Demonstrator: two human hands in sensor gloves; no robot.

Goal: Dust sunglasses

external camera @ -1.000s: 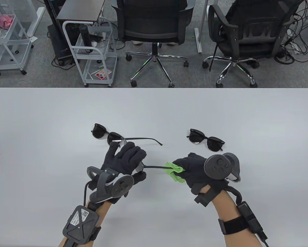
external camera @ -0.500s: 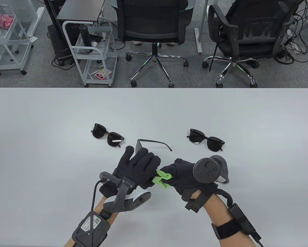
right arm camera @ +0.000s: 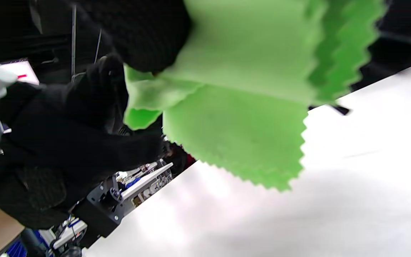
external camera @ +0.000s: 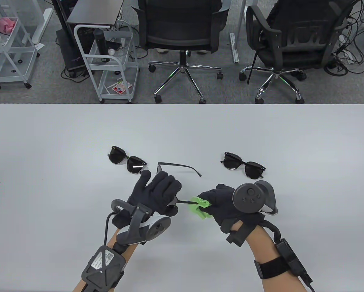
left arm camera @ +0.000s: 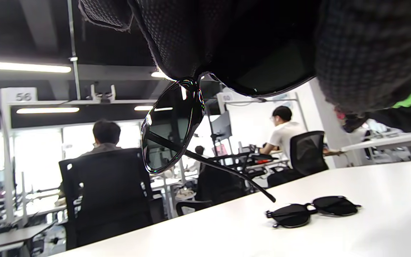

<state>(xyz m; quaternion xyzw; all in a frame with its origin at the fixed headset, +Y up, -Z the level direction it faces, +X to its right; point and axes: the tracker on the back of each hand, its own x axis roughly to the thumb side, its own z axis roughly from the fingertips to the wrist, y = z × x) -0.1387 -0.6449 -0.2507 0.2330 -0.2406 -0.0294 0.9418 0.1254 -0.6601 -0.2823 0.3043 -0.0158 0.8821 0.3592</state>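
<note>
Sunglasses (external camera: 172, 166), dark-lensed, arms unfolded, gripped by left hand (external camera: 157, 194); right hand (external camera: 220, 203) pinched green cloth (external camera: 198, 206) around one arm, at 3 o'clock.

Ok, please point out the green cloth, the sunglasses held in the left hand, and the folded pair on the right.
green cloth (external camera: 199, 206), table view, its bunched middle
held sunglasses (left arm camera: 168, 130), left wrist view, the lens
right folded sunglasses (external camera: 243, 168), table view, near the bridge

Held sunglasses (external camera: 175, 167) lie between two pairs (external camera: 127, 160) (external camera: 244, 165) on the table (external camera: 48, 152).
</note>
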